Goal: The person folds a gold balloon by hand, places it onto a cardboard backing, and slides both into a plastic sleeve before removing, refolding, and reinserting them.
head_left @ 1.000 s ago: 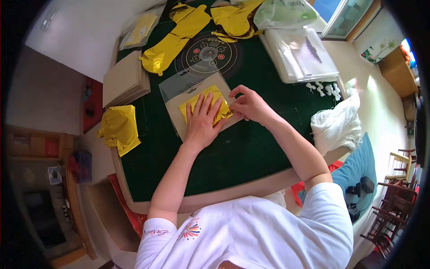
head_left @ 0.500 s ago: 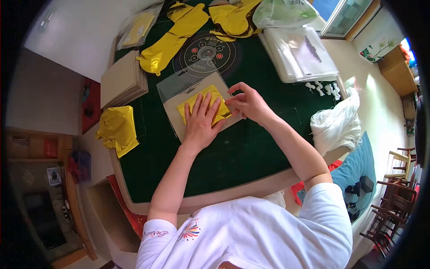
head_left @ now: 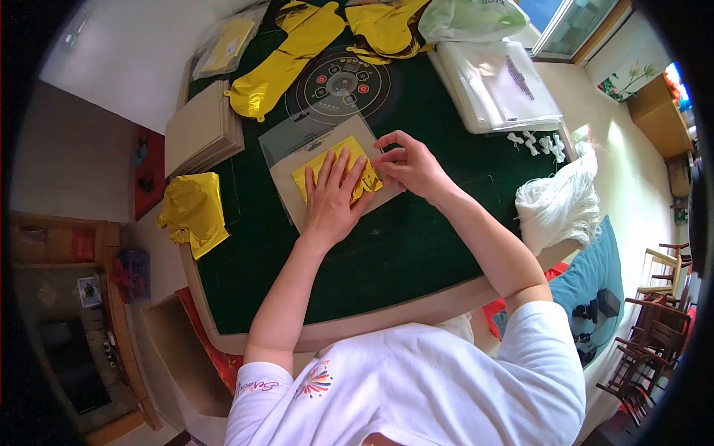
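Observation:
A folded gold foil balloon [head_left: 311, 177] lies on a piece of beige cardboard [head_left: 291, 201] with a clear plastic bag [head_left: 286, 141] under or around it. Fingers spread, my left hand [head_left: 332, 195] presses flat on the foil. At the foil's right edge, my right hand [head_left: 409, 167] is closed in a pinch, thumb and fingertips against the crinkled corner. The fingertips partly hide what they grip. Beyond the bag, flat gold foil balloons [head_left: 286, 63] lie spread on the dark green table top [head_left: 357, 275].
A stack of beige cardboard [head_left: 197, 134] and a crumpled gold foil piece [head_left: 201, 212] are on the left. Right of centre lie stacked clear bags [head_left: 498, 89], small white string bundles [head_left: 547, 145] and a white string hank [head_left: 558, 197]. A filled plastic bag [head_left: 472, 21] stands behind.
The foil's right corner looks more crinkled near my right fingertips. My left hand stays flat on the foil. The whole view has shifted very slightly.

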The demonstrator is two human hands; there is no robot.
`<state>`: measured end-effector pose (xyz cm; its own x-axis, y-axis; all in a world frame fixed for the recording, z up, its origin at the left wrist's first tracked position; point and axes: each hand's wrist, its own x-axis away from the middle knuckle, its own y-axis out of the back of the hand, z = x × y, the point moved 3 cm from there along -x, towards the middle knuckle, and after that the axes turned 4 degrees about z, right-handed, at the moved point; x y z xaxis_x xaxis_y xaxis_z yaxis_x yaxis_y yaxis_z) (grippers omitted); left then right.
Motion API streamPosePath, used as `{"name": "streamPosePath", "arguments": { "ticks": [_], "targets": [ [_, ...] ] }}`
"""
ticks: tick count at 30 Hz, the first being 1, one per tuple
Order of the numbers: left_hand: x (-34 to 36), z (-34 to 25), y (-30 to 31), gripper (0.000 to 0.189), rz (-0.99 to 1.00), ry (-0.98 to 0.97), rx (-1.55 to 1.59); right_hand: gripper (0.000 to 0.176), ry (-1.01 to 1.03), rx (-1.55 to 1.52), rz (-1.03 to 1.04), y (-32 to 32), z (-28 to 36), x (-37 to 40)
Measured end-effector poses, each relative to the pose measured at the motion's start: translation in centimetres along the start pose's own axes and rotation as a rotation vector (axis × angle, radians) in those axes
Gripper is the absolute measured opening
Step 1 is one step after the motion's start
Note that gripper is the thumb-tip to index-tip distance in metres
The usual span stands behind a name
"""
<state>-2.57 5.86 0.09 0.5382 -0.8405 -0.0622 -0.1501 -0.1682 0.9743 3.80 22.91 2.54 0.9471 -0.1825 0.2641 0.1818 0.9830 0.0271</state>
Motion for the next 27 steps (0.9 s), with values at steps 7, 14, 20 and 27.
{"name": "streamPosePath", "arguments": {
  "ticks": [7,14,20,27],
  "targets": [
    [0.0,0.0,-0.1,0.062,-0.003,-0.004,-0.015,0.033,-0.069,0.098,0.018,0.0,-0.1,0.1],
    [0.0,0.0,-0.2,0.06,-0.031,-0.014,-0.016,0.033,-0.103,0.134,0.002,-0.6,0.1,0.1],
    [0.0,-0.1,-0.3,0.06,-0.039,-0.02,-0.02,0.046,-0.108,0.22,-0.028,-0.9,0.6,-0.3],
    [0.1,-0.2,0.0,0.06,-0.028,-0.017,-0.009,0.052,0.01,0.244,-0.098,-1.0,-0.5,-0.8]
  ]
}}
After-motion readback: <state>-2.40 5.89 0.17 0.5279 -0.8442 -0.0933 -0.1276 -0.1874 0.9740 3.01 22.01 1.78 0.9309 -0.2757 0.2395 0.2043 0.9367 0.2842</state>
